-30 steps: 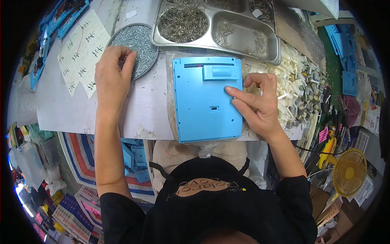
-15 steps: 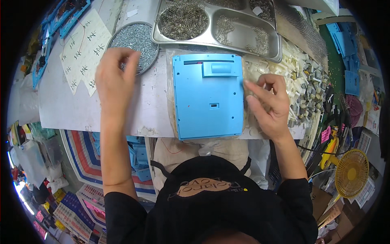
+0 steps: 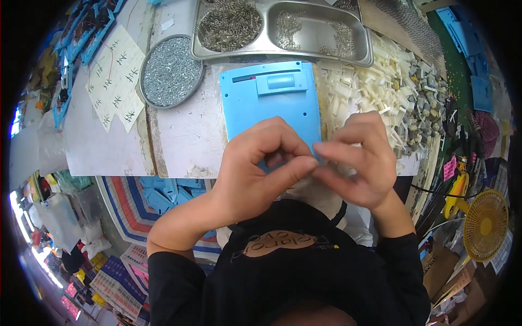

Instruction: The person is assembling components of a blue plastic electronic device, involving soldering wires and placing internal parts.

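A flat blue plastic housing (image 3: 261,106) with small round holes, a long slot and a raised block lies on the table, its lower part covered by my hands. My left hand (image 3: 261,165) is over its near edge, thumb and forefinger pinched together. Whatever is in that pinch is too small to make out. Close on the right, my right hand (image 3: 361,163) has its thumb and forefinger apart, their tips slightly blurred and right beside the left fingertips. Nothing shows between them. A round dish of small silver screws (image 3: 173,70) stands left of the housing.
Behind the housing sits a metal tray (image 3: 266,48) of small springs in compartments. White plastic pieces (image 3: 364,87) and grey metal-like parts (image 3: 421,103) are heaped at right. A marked paper sheet (image 3: 117,79) lies at left; a yellow fan (image 3: 485,225) stands at lower right.
My left hand has come from beside the screw dish over to the housing's near edge. My right hand has moved slightly down, meeting the left. The whole view has shifted a little.
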{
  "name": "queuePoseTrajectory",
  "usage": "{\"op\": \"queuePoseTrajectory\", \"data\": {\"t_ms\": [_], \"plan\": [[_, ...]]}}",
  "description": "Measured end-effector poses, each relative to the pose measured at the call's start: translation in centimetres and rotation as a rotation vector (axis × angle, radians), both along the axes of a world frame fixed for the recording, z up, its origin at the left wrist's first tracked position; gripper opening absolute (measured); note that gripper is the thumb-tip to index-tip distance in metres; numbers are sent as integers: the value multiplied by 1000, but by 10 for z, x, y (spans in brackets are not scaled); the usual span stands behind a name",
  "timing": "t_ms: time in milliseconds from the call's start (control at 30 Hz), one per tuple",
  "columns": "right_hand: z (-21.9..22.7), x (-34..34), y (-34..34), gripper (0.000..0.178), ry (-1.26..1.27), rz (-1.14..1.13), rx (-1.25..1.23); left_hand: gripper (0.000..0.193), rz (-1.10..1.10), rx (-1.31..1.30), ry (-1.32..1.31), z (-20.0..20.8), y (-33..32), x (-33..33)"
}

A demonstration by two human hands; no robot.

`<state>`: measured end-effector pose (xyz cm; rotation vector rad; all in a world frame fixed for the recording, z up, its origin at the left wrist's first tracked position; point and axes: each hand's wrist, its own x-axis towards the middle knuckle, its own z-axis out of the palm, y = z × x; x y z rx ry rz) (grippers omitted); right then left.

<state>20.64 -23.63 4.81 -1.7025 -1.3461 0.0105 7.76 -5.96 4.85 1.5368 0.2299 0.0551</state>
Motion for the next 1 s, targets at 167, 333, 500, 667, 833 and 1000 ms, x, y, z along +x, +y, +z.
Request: {"op": "queuePoseTrajectory", "data": {"t_ms": [167, 333, 500, 667, 833, 1000], "plan": [[0, -5, 14, 39, 47, 10, 157, 13, 10, -683, 182, 12, 1, -7], [7, -13, 13, 35, 95, 11, 168, 14, 4, -757, 135, 12, 2, -9], [13, -14, 14, 26, 146, 55, 109, 10, -15, -655, 128, 10, 7, -14], [7, 11, 1, 26, -154, 52, -206, 9, 153, 467, -268, -2, 32, -19], [6, 5, 12, 13, -383, 117, -343, 18, 126, 683, -230, -4, 42, -27], [21, 6, 20, 24, -499, 222, -478, 20, 188, 657, -252, -12, 42, -28]]}}
